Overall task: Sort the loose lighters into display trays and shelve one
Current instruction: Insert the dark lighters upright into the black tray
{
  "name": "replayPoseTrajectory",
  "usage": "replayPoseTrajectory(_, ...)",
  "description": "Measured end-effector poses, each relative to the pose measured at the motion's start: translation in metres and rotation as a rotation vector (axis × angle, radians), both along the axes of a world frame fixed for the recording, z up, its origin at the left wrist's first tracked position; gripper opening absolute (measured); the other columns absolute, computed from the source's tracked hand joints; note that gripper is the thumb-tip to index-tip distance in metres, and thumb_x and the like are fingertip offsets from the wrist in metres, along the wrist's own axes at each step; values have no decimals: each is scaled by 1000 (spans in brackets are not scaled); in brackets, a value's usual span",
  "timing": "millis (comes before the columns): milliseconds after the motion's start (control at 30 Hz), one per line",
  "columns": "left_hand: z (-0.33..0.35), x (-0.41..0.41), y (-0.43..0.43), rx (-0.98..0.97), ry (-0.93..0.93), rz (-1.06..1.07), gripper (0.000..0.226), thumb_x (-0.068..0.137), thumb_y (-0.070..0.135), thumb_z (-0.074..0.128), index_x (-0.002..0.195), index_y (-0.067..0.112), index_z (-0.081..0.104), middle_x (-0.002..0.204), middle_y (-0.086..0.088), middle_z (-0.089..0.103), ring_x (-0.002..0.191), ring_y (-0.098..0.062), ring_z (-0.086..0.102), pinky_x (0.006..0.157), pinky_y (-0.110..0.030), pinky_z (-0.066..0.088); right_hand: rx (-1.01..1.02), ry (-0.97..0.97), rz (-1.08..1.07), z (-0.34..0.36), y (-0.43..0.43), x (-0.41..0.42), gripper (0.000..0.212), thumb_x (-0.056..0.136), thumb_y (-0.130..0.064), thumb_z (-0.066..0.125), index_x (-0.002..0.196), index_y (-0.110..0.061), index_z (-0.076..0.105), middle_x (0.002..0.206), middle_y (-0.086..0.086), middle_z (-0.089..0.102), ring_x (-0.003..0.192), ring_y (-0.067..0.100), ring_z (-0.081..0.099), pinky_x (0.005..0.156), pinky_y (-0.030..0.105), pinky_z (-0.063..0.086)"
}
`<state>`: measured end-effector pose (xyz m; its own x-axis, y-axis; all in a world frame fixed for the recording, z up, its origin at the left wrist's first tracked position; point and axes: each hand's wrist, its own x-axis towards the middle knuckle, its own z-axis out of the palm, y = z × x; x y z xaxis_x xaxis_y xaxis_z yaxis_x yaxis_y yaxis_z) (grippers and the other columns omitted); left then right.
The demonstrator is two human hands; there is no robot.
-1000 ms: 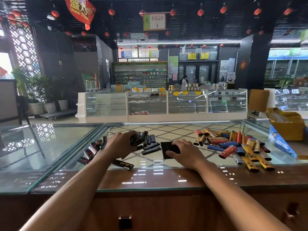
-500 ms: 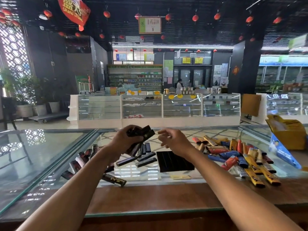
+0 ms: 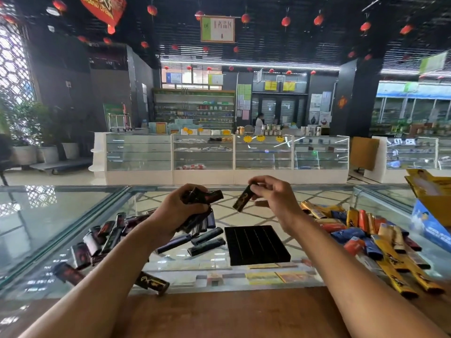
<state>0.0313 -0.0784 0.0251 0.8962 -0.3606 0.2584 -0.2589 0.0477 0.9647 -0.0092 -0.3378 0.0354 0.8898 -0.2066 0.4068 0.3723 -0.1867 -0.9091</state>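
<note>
Since prev. frame: right hand (image 3: 275,198) has drawn away to the right of the bundle and now carries a single black lighter (image 3: 242,198) w/ gold marking; half a sec. ago its fingertips were at the bundle. Left hand (image 3: 178,211) is about where it was, raised above the counter. Tray position unchanged.

Left hand: fingers curled round a bundle of black lighters (image 3: 205,197). Several ends stick out toward the right, others hang below the palm. Count: cannot tell.

Right hand: thumb and fingertips pinch the single black lighter by its upper end. Lighter tilted, lower end pointing down-left, clear of the bundle and of the glass.

Black tray (image 3: 256,245): flat on the glass counter (image 3: 61,215), between the two forearms and below both hands. Slots show as thin lines running front to back.

Other stock on counter:
- Three dark lighters (image 3: 206,242) lie near the tray's left side.
- Heap of dark lighters (image 3: 97,240) at left, partly hidden by left forearm.
- One black-and-gold lighter (image 3: 152,282) beside the wooden counter edge (image 3: 231,313), its left end under the left forearm.
- Heap of coloured lighters (image 3: 366,235) (yellow, blue, orange-red) right of the right forearm, some reaching the wooden edge.
- Yellow carton (image 3: 432,189) and blue box (image 3: 429,223) at far right.

Bkgd.: glass display cases (image 3: 202,154) across the aisle; contents too small to identify.
</note>
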Motion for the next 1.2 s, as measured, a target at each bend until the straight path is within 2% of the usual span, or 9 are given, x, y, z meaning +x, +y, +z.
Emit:
replayPoseTrajectory(167, -6, 0, -1, -98, 87, -49, 40, 85, -7, 75, 120, 12, 67, 114, -18, 70, 84, -36, 71, 62, -42, 61, -390, -53, -59, -12, 9, 10, 21, 92, -13, 73, 112, -19, 75, 99, 0, 75, 84, 12, 71, 77, 30, 61)
replayPoseTrajectory(233, -7, -2, -2, -127, 121, -67, 41, 85, -7, 74, 120, 12, 67, 115, -17, 70, 86, -35, 71, 61, -42, 62, -472, -73, -84, -16, 15, 15, 21, 89, -15, 76, 109, -19, 76, 97, -3, 75, 85, 11, 70, 81, 32, 61)
replayPoseTrajectory(300, -7, -3, -2, -129, 139, -73, 41, 85, -6, 74, 121, 13, 67, 115, -17, 71, 83, -31, 70, 54, -36, 59, -506, -83, -90, -17, 20, 16, 18, 88, -16, 77, 105, -19, 77, 95, -6, 76, 84, 7, 70, 82, 31, 59)
replayPoseTrajectory(367, -8, -3, -2, -129, 146, -73, 42, 85, -7, 74, 121, 13, 67, 114, -19, 70, 80, -30, 69, 50, -32, 55, -525, -95, -86, -18, 24, 17, 18, 88, -16, 78, 105, -20, 77, 94, -8, 76, 81, 2, 69, 81, 29, 59)
replayPoseTrajectory(500, -9, -3, -3, -152, 169, -86, 42, 85, -9, 72, 121, 11, 66, 117, -21, 67, 80, -30, 69, 52, -32, 57, -535, -116, -82, -20, 25, 17, 19, 87, -16, 78, 105, -22, 77, 94, -9, 76, 83, 1, 69, 82, 27, 58)
replayPoseTrajectory(600, -10, -3, -3, -134, 163, -92, 43, 85, -9, 72, 122, 12, 65, 117, -22, 67, 71, -26, 69, 52, -32, 57, -524, -122, -82, -21, 25, 18, 19, 87, -16, 78, 105, -21, 78, 94, -9, 77, 85, 2, 70, 85, 30, 59)
replayPoseTrajectory(733, -10, -3, -3, -114, 161, -70, 44, 85, -7, 74, 121, 16, 67, 115, -21, 69, 71, -28, 69, 54, -34, 58, -509, -103, -54, -24, 26, 17, 17, 87, -16, 78, 104, -21, 78, 92, -9, 77, 85, 4, 71, 85, 33, 60)
replayPoseTrajectory(967, -13, -3, -1, -103, 134, -73, 44, 84, -6, 75, 120, 18, 68, 116, -21, 68, 76, -30, 69, 58, -37, 58, -557, -59, -15, -25, 26, 16, 15, 89, -19, 77, 103, -22, 77, 90, -11, 76, 80, -4, 67, 72, 11, 46)
replayPoseTrajectory(1200, -11, -6, -2, -118, 97, -92, 45, 84, -6, 75, 121, 17, 67, 115, -18, 70, 83, -32, 71, 63, -37, 60, -494, -138, 0, -17, 25, 10, 28, 90, -30, 75, 118, -28, 73, 103, -14, 73, 99, 2, 65, 87, 25, 50)
